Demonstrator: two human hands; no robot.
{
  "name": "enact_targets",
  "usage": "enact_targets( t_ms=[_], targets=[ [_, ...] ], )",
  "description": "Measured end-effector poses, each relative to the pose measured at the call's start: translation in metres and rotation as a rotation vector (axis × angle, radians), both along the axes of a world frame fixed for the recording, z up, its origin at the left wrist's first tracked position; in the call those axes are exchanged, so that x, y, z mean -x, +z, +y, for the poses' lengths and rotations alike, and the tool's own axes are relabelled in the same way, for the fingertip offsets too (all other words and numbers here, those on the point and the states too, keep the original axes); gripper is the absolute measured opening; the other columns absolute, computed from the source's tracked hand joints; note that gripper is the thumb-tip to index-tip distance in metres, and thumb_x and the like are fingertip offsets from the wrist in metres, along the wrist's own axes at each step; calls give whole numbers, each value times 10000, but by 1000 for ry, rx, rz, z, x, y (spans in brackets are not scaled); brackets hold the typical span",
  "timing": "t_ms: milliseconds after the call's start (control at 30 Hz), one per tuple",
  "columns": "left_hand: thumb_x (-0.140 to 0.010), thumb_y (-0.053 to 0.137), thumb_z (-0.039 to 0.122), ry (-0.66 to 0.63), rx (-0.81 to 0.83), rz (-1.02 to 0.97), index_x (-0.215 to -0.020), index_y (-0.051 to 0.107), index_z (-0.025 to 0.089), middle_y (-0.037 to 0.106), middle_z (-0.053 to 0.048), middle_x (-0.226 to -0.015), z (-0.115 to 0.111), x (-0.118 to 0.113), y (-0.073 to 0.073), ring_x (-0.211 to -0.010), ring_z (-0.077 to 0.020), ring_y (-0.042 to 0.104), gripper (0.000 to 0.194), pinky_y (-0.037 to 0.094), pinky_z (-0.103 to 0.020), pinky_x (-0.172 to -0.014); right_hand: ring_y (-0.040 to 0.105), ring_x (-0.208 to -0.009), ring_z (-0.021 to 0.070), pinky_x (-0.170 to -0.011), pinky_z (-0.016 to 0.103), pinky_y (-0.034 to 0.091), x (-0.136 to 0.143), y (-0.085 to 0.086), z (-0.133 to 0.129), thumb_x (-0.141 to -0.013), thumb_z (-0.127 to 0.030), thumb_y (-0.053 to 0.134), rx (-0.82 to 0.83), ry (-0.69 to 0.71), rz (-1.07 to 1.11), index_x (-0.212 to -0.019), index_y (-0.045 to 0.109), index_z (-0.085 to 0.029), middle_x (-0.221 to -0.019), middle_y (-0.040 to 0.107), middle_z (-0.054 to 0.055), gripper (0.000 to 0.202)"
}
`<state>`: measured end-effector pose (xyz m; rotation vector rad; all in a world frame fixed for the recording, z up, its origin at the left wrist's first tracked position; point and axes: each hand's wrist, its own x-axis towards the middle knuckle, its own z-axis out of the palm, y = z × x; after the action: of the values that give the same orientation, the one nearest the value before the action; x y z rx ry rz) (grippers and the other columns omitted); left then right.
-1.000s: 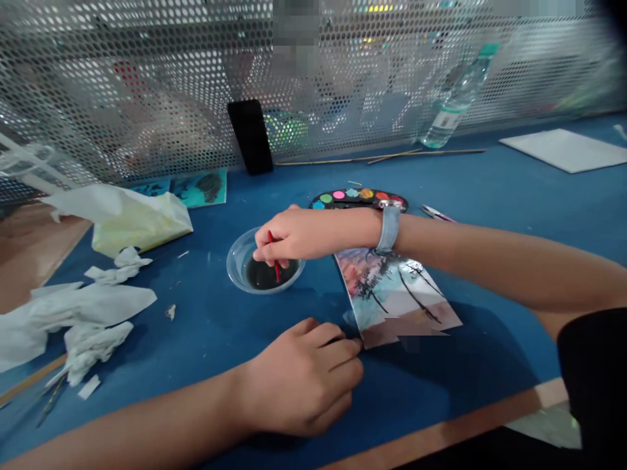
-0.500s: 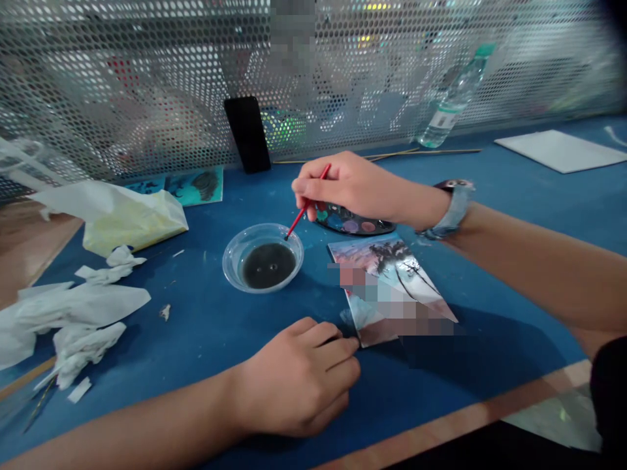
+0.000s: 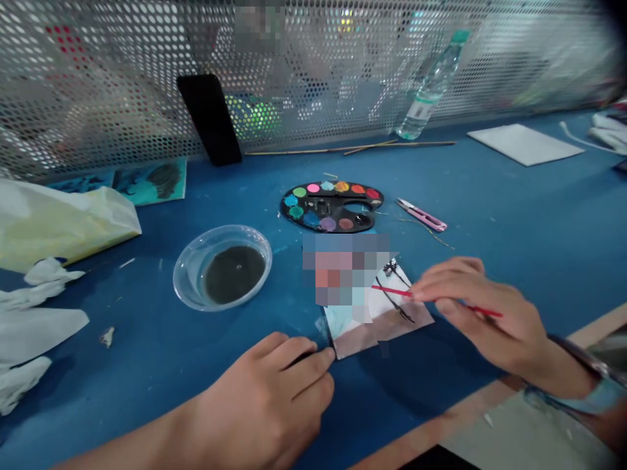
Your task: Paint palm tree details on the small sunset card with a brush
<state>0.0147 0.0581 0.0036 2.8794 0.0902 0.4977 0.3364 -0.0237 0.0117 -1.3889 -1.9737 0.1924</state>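
My right hand (image 3: 494,320) pinches a thin red paintbrush (image 3: 392,290), held nearly level over a small painting (image 3: 357,336). Dark, tree-like strokes, a pale area and a brownish bottom band show on the painting; pixelation hides part of it and the brush tip. My left hand (image 3: 279,391) rests on the blue table (image 3: 161,372), fingers loosely bent and slightly apart, a fingertip at the painting's lower left corner. Behind the painting lies a black paint palette (image 3: 337,209) with several coloured wells. A clear plastic bowl (image 3: 182,277) of dark water stands left of it.
Pink-handled thread snips (image 3: 424,215) lie right of the palette. Crumpled tissues (image 3: 44,320) and a tissue pack (image 3: 93,222) are at left. Along the perforated metal screen (image 3: 304,65) are a black phone (image 3: 210,117), thin sticks (image 3: 313,151), a water bottle (image 3: 428,98) and a white panel (image 3: 526,143).
My right hand has carried the paintbrush from above the bowl to the right, over the painting. The palette and snips are now uncovered. The view has shifted; my left hand stays by the painting's corner.
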Motion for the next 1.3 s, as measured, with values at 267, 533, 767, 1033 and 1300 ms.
enact_targets(
  t_ms=[267, 533, 767, 1033, 1300],
  targets=[
    [-1014, 447, 220, 5, -20, 19, -1173, 673, 148, 694, -26, -1259, 0, -2, 1, -1086, -231, 630, 285, 517, -389, -827, 702, -878, 194, -818, 406, 364, 11, -7, -3, -932, -129, 546, -10, -4, -163, -1056, 640, -276, -926, 778, -23, 214],
    [-1016, 455, 233, 2, -38, 33, -1159, 681, 153, 695, -24, -1258, 0, -2, -1, -1069, -232, 640, 279, 528, -389, -808, 691, -869, 175, -811, 379, 345, 10, -10, -5, -927, -92, 537, -63, 22, -134, -1044, 640, -225, -913, 766, -7, 205],
    [-1010, 469, 216, 4, -34, 35, -1156, 682, 158, 691, -11, -1263, 0, -3, 1, -1092, -228, 632, 265, 534, -391, -826, 682, -869, 168, -797, 376, 341, 11, -9, -4, -920, -75, 533, -73, 21, -140, -1044, 643, -221, -904, 764, -11, 221],
    [-1016, 457, 226, -2, -57, 25, -1143, 686, 155, 693, -15, -1266, 2, -1, 2, -1083, -222, 638, 271, 542, -381, -829, 691, -857, 186, -807, 397, 369, 7, -10, -7, -893, -73, 553, -102, 12, -63, -1031, 663, -224, -910, 766, 0, 231],
    [-1014, 435, 211, -30, -349, -26, -1078, 693, 173, 730, -18, -1115, -7, -1, 19, -995, -201, 649, 269, 505, -345, -818, 682, -834, 213, -836, 440, 399, 4, 21, 18, -905, -97, 555, -194, 7, 7, -1004, 686, -255, -879, 747, 18, 227]
  ],
)
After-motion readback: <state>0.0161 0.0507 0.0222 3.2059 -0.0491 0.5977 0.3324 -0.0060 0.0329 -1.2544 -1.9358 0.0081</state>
